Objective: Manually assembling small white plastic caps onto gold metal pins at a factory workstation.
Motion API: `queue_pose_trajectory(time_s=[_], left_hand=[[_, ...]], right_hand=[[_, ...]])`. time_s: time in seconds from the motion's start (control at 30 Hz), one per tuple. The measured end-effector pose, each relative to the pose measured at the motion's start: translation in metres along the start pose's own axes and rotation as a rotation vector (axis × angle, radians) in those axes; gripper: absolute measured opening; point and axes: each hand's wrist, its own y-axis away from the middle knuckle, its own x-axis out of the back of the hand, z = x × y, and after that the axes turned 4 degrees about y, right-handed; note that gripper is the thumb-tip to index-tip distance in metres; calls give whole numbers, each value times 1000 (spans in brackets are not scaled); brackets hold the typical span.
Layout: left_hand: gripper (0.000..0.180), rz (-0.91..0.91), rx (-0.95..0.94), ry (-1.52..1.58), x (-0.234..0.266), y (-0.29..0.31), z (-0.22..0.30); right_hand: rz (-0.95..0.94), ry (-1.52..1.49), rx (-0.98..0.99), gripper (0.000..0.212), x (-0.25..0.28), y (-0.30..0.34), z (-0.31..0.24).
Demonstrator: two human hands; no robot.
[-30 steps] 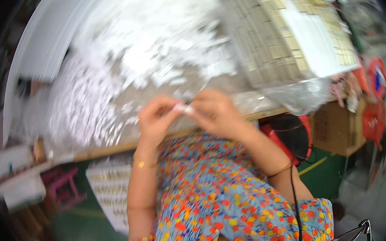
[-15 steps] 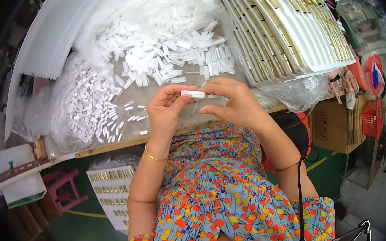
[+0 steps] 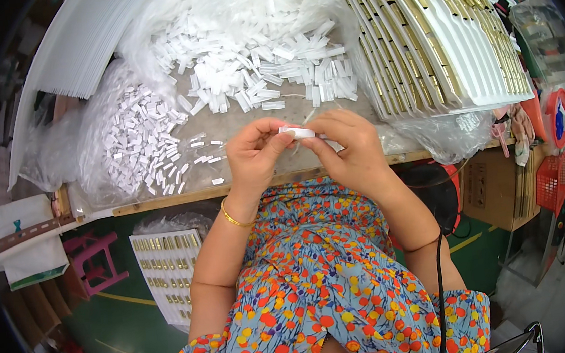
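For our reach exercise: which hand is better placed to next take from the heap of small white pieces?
Probably the left hand: it is nearer the heap, while the right hand is farther away. Both are at the white piece.

No words or numbers can be read here. The big brown cardboard box (image 3: 496, 195), off to the right of the bare hands (image 3: 251, 154) (image 3: 355, 146) and lower than them, past the wooden edge of the grey counter (image 3: 214, 123), has dark printed marks (image 3: 475, 185) on its side. They sit close together, but are too small and blurry to make out.
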Motion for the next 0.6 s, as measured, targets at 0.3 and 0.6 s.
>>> queue_pose_trajectory(time_s=[0.3, 0.6], left_hand=[[14, -131, 110, 15, 1, -16, 16], [12, -114, 528, -223, 3, -29, 23]], right_hand=[[-28, 72, 75, 11, 17, -8, 7], [-466, -506, -638, 17, 20, -24, 31]])
